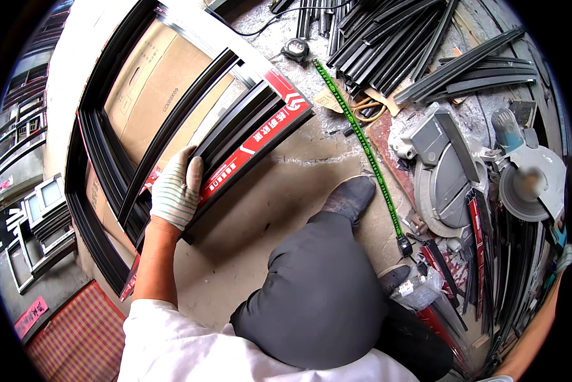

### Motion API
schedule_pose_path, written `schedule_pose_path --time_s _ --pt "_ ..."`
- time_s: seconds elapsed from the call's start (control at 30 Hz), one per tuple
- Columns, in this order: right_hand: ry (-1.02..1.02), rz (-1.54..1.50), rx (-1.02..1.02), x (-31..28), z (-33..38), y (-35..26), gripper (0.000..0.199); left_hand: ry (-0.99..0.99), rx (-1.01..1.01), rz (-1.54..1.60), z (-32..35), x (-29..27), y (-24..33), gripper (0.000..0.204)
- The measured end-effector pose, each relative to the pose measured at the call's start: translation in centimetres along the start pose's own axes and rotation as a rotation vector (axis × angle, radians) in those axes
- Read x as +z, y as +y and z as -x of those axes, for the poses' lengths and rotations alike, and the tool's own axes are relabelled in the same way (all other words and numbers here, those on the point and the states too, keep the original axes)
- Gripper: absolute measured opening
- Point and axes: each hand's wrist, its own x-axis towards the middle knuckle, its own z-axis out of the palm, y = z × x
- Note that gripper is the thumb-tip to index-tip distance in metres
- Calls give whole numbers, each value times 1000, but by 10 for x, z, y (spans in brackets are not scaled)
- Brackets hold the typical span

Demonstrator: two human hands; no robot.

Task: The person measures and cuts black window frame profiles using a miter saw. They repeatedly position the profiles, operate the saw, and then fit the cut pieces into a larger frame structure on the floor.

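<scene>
My left hand (174, 191), in a white knit glove with green stripes, is closed around a black bar of a large window frame (225, 143). The frame leans up at the left, with red protective tape along its bars and several parallel members. At the far right rim, my right hand (565, 257), also gloved, reaches out with its fingers against a teal and black tool (559, 234). It appears to grip that tool, though the rim cuts off part of both. Beside the tool is a grey miter saw (448, 169) with a round blade (526, 191).
A tape measure (295, 49) lies on the floor. A green measuring strip (359, 130) runs to a black case (404, 246). Black profiles (388, 48) are heaped at the back; more offcuts (515, 274) lie at right. Cardboard (155, 83) shows behind the frame.
</scene>
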Motion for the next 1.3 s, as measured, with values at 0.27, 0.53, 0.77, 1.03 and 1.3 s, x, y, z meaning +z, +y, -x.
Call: schedule_pose_path --time_s 0.27,0.53,0.77,1.03,1.3 --pt "38 -25 112 -3 -6 -4 46 -27 13 9 -12 9 18 44" --pt "2 24 37 -6 -18 9 46 94 127 -20 -11 13 13 49" --pt "-9 -10 -27 -19 -17 23 48 103 57 3 9 12 -2 51" --pt "46 8 -135 16 -11 22 42 181 63 -68 19 -7 1 52" --pt "61 -50 -179 23 35 -10 26 -225 410 62 -36 -21 193 62"
